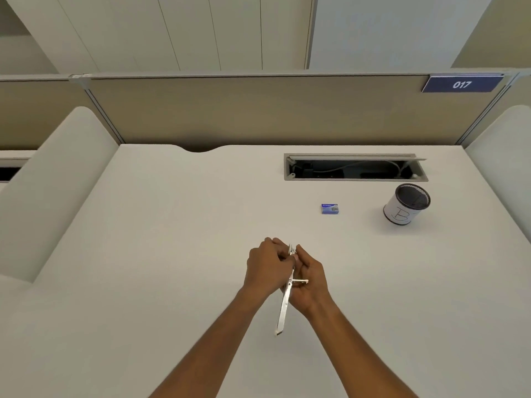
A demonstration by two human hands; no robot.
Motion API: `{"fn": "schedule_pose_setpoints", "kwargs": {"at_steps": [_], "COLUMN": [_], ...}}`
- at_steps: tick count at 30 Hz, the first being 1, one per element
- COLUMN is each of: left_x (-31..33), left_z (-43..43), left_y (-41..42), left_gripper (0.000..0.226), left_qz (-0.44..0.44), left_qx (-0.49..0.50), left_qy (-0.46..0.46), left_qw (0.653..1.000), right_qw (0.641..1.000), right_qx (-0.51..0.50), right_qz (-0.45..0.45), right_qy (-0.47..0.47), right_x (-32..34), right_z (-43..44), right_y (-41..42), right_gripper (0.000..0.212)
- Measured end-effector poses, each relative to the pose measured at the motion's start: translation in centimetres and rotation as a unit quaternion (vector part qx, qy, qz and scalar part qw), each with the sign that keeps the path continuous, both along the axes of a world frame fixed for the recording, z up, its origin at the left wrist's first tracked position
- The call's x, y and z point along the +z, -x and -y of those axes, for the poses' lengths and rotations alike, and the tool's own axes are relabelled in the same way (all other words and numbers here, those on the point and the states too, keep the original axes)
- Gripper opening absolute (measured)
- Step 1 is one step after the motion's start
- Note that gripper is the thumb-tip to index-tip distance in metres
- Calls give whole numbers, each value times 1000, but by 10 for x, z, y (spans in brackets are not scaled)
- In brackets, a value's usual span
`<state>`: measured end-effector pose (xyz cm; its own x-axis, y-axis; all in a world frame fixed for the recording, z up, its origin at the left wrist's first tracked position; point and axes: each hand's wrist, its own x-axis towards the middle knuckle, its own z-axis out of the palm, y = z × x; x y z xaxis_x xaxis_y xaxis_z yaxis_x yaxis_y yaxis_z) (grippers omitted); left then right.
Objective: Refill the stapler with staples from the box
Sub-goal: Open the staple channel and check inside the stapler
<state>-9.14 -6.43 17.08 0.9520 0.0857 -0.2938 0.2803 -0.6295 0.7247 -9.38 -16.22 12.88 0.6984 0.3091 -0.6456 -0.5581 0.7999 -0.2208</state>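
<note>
The stapler (284, 308) is up off the bench, held over the middle of its near half and swung open, so that one long metal arm points back toward the person. The left hand (263, 268) is curled round its far end from one side. The right hand (309, 278) wraps it from the other, fingers closed on the body (whether the staple channel lies bare I cannot tell from here). I'd judge the opening done or nearly so, and nothing more. The box (329, 209) of staples lies on the bench (172, 225) well apart, toward the far right, and looks closed and untouched. Fetching a strip, loading it and closing up all remain. A mesh cup (408, 203) stands nearer the right edge, and an open cable hatch (355, 168) lies by the far edge.
</note>
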Motion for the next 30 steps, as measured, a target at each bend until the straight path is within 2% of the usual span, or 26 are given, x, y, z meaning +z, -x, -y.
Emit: {"fn": "schedule_pose_setpoints", "kwargs": {"at_steps": [5,9,12,14,17,22,26,30], "left_x": [14,31,41,41,36,43,39,41], "left_z": [6,6,10,14,18,21,25,25], "left_y": [-4,-7,-8,-7,-3,-4,-4,-4], "left_gripper": [19,20,23,26,42,28,28,27], "left_qz": [0,-12,9,5,-2,33,11,12], "left_qx": [-13,-4,-21,-42,-60,-57,-99,-92], "left_qy": [14,50,4,-26,-61,-69,-126,-110], "left_qw": [1000,999,1000,999,996,995,987,990], "right_qw": [999,999,998,998,998,999,998,999], "right_qx": [-18,-20,-16,-7,-3,-22,-26,-21], "right_qz": [29,41,38,39,26,22,16,9], "right_qy": [-21,24,38,53,63,43,59,27], "right_x": [2,5,4,8,4,3,0,-3], "right_z": [12,17,17,14,12,13,14,14], "right_y": [7,6,6,5,3,9,6,11], "right_gripper": [51,45,47,34,33,26,39,41]}}
